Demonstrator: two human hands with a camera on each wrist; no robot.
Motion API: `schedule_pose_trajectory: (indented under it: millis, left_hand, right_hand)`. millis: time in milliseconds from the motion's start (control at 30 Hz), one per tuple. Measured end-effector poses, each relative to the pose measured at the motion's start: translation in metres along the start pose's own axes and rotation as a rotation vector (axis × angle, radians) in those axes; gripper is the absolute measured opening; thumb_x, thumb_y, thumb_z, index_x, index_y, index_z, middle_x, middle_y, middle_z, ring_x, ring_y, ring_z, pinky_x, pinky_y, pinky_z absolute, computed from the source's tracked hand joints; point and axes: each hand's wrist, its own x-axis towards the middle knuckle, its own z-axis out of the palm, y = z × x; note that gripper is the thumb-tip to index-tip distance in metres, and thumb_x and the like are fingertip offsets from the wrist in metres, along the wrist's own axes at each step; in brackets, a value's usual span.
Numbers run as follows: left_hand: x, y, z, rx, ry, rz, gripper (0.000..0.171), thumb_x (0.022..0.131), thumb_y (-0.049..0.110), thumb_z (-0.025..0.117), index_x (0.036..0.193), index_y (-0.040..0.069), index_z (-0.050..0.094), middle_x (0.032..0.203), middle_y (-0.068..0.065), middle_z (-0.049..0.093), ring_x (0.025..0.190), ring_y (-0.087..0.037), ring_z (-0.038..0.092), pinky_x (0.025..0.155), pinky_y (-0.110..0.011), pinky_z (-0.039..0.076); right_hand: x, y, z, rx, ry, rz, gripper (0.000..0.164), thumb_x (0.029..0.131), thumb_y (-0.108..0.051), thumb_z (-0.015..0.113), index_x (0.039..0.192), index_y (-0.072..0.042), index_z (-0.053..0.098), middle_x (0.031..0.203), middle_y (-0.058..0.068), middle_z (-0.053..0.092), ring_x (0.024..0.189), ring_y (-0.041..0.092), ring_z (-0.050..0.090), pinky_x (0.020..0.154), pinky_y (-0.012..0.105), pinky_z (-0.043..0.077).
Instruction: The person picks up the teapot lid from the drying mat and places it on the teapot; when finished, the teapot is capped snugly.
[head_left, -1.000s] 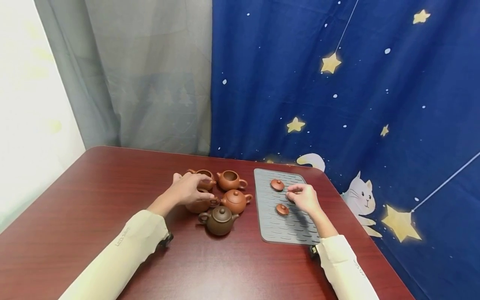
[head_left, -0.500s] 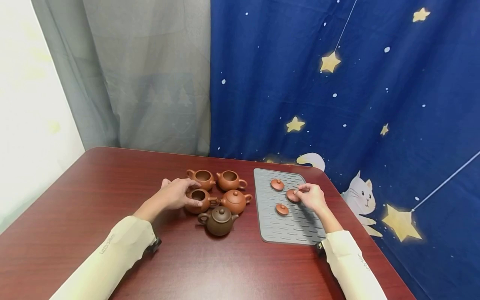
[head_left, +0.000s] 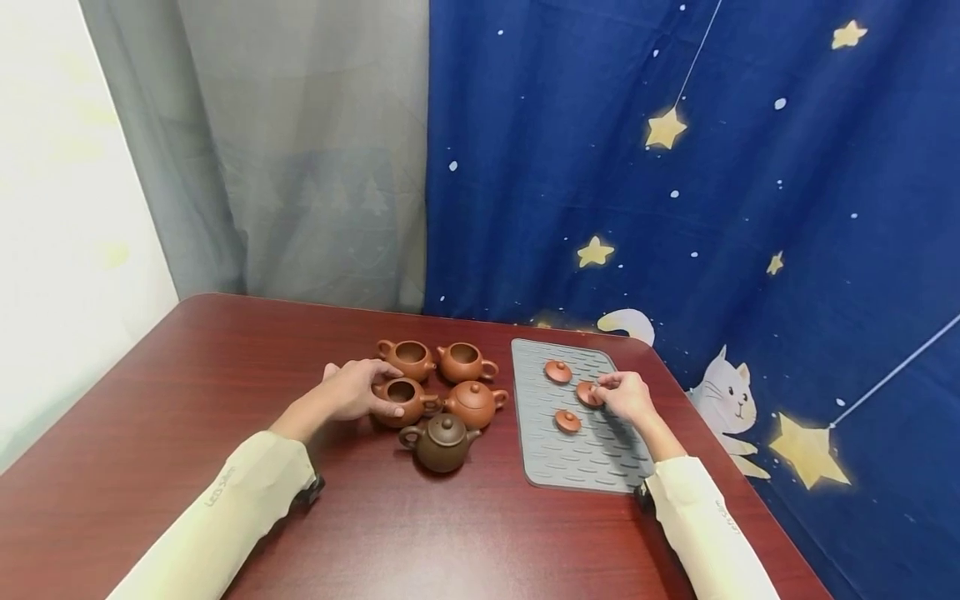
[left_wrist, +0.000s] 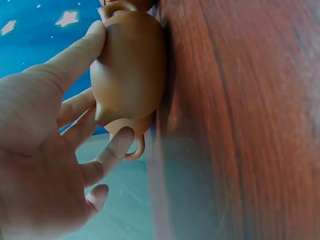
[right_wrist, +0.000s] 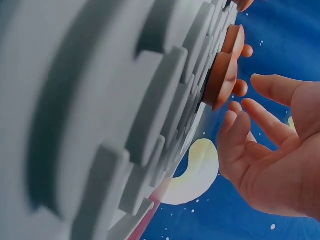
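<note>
Left hand [head_left: 352, 390] curled about halfway, the person grips a lidless reddish-brown teapot [head_left: 406, 409] at the front left of the group, thumb on the near side and fingers round the far side. From the left wrist view, the two outer fingers stand loose beside it. That pot sits upright on the dark red table [head_left: 420, 542], its handle turned right toward a lidded reddish teapot [head_left: 473, 406]. Over on the grey ribbed mat [head_left: 551, 458], the right hand [head_left: 628, 396] is half open, its fingers gently bent, around the knob of a small reddish lid [head_left: 587, 393] — from the right wrist view I can see a slim gap between thumb and knob, so it seems to have hold of nothing. The lid lies knob up on the mat, with an upper lid [head_left: 557, 372] and a lower lid [head_left: 567, 422] near it, both also knob up. Behind the gripped pot stand two more uncovered ones, a back left pot [head_left: 412, 367] and a back right pot [head_left: 461, 367], while a dark brown teapot [head_left: 441, 447] with its lid on stands in front.
</note>
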Motion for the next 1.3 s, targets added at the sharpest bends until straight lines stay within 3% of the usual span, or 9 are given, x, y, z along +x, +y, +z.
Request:
schedule_pose_trajectory:
  millis: [167, 433, 800, 1300]
  left_hand:
    - [0.001, 0.002, 0.0, 0.009, -0.012, -0.024, 0.07, 0.069, 0.056, 0.084, 0.127, 0.02, 0.067, 0.122, -0.007, 0.068, 0.106, -0.029, 0.062, 0.076, -0.045, 0.028]
    - [0.001, 0.003, -0.001, 0.036, -0.004, -0.026, 0.068, 0.07, 0.054, 0.084, 0.126, 0.02, 0.067, 0.117, -0.004, 0.069, 0.105, -0.026, 0.063, 0.077, -0.047, 0.028]
    - [0.002, 0.001, 0.001, 0.01, -0.018, -0.064, 0.069, 0.069, 0.057, 0.084, 0.127, 0.024, 0.066, 0.123, -0.005, 0.067, 0.109, -0.029, 0.061, 0.077, -0.046, 0.029]
    - [0.002, 0.001, 0.001, 0.002, -0.02, -0.069, 0.07, 0.069, 0.058, 0.083, 0.127, 0.024, 0.065, 0.127, -0.004, 0.065, 0.111, -0.031, 0.06, 0.078, -0.046, 0.029]
  right_hand:
    - [-0.001, 0.001, 0.002, -0.008, -0.034, -0.02, 0.022, 0.089, -0.012, 0.07, 0.105, 0.003, 0.073, 0.097, 0.016, 0.073, 0.087, 0.027, 0.065, 0.067, 0.033, 0.049]
    - [0.002, -0.003, 0.004, -0.026, -0.012, -0.052, 0.016, 0.089, -0.01, 0.071, 0.099, 0.002, 0.074, 0.09, 0.013, 0.073, 0.077, 0.023, 0.065, 0.063, 0.033, 0.05]
    - [0.0, -0.004, 0.008, -0.043, -0.006, -0.059, 0.014, 0.088, -0.011, 0.072, 0.096, 0.001, 0.073, 0.086, 0.011, 0.072, 0.075, 0.021, 0.064, 0.063, 0.032, 0.049]
    - [-0.005, -0.016, 0.006, -0.026, 0.113, -0.101, 0.017, 0.086, -0.016, 0.071, 0.099, -0.005, 0.077, 0.089, 0.008, 0.074, 0.078, 0.021, 0.066, 0.065, 0.033, 0.05]
